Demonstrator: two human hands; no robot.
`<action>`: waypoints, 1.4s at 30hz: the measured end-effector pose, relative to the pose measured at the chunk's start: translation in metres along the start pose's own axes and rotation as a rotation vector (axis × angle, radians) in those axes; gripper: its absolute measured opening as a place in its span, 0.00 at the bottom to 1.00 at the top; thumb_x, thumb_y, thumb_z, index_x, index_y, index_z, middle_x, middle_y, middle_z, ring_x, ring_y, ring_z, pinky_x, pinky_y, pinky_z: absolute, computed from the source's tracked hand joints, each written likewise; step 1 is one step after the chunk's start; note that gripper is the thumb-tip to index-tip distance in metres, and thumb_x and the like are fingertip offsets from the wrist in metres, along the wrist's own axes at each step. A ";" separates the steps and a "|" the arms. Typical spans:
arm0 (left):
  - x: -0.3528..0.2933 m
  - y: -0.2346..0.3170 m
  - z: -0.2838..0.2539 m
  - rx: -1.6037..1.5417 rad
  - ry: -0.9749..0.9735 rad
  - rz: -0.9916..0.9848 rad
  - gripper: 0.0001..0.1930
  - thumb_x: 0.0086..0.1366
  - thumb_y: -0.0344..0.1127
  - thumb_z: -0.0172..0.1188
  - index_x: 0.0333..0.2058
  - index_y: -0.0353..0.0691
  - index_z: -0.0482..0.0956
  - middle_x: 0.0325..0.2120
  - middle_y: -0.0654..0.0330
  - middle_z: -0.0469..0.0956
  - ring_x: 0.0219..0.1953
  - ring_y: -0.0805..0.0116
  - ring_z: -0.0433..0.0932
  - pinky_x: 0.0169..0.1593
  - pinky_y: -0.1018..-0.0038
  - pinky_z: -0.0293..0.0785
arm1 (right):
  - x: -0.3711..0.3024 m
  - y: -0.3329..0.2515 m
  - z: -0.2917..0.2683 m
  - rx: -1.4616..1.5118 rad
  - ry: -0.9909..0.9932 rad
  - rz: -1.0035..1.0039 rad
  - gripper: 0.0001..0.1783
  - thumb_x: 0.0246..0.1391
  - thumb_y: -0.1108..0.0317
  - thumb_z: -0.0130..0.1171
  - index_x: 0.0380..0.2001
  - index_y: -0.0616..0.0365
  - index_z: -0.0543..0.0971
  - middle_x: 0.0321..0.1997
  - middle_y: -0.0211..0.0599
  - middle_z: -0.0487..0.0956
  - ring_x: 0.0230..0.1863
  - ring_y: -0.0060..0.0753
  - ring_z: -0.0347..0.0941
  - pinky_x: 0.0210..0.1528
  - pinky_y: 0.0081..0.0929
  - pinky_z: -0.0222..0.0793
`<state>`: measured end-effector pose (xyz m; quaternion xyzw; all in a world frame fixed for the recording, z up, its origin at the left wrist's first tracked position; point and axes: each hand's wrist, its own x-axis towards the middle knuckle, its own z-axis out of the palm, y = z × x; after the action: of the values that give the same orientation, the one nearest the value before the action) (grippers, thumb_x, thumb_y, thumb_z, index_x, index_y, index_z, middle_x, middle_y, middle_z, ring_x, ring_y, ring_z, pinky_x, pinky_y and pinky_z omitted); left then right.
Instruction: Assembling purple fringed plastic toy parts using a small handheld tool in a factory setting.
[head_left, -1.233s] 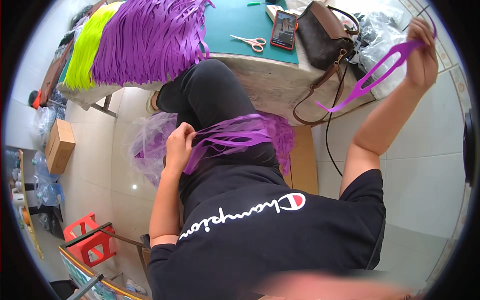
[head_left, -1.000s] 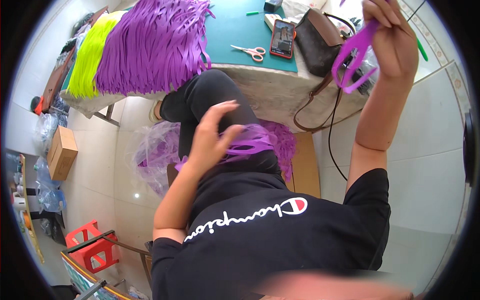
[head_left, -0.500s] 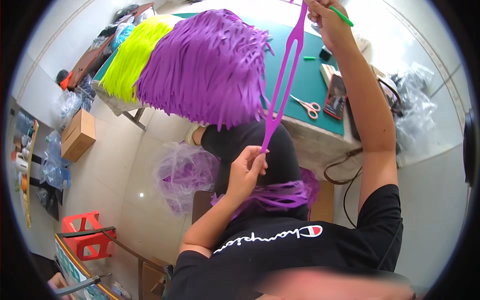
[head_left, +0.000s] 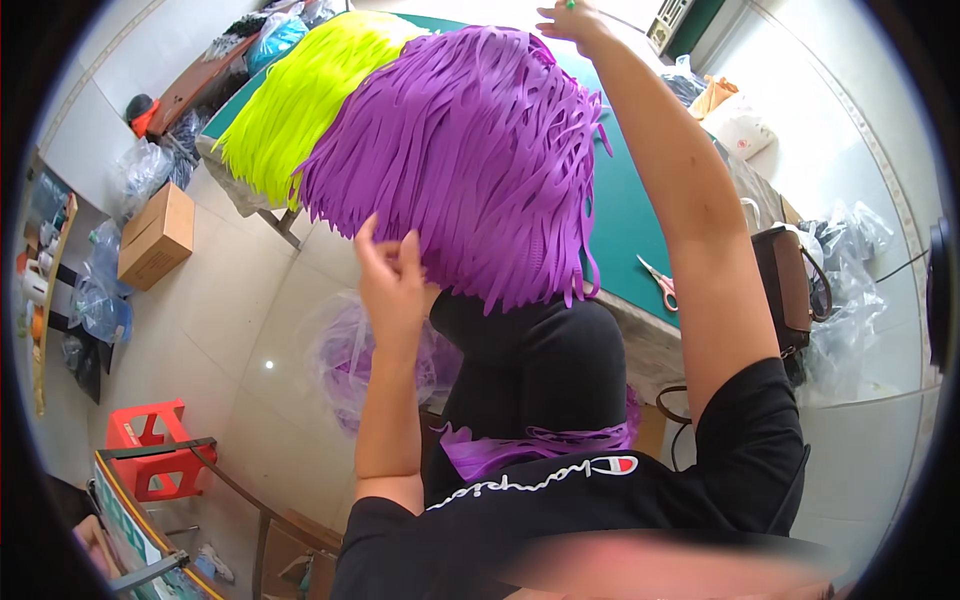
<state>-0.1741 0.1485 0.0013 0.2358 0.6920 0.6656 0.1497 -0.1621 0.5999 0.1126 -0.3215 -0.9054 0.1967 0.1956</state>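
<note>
A thick heap of purple flat rubbery straps point(head_left: 450, 160) with long slits drapes over the table's near edge, above my knees. My left hand point(head_left: 392, 285) is raised at its lower left fringe, fingers apart, holding nothing. Beyond the heap's far right edge, at the top of the view, reaches my right hand point(head_left: 575, 25). Its fingers point left, and a small part of a green stick point(head_left: 571, 5) shows at it; the rest is out of view. More purple straps point(head_left: 540, 450) lie across my lap.
Yellow-green straps point(head_left: 310, 110) hang left of the purple heap on the green-topped table point(head_left: 625, 225). Pink-handled scissors point(head_left: 662, 284) lie near its right edge, a brown bag point(head_left: 785, 285) beyond. A clear plastic bag point(head_left: 345, 370), cardboard box point(head_left: 157, 236) and red stool point(head_left: 150, 430) stand left.
The purple strap stretched between my hands has left both of them. My left hand has moved up and left to the heap's fringe; my right hand has gone left, toward the far edge.
</note>
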 end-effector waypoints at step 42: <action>-0.215 0.083 -0.005 -0.472 -0.846 -0.115 0.20 0.51 0.26 0.69 0.38 0.39 0.67 0.30 0.52 0.80 0.35 0.63 0.82 0.44 0.68 0.77 | -0.628 -0.147 -0.131 1.025 1.364 -1.234 0.13 0.55 0.57 0.59 0.25 0.52 0.74 0.38 0.24 0.80 0.37 0.21 0.73 0.39 0.23 0.64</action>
<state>0.0147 0.0314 0.0614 0.4067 0.4125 0.6407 0.5039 0.2766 0.1113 0.1510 0.2737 -0.4185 0.1997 0.8426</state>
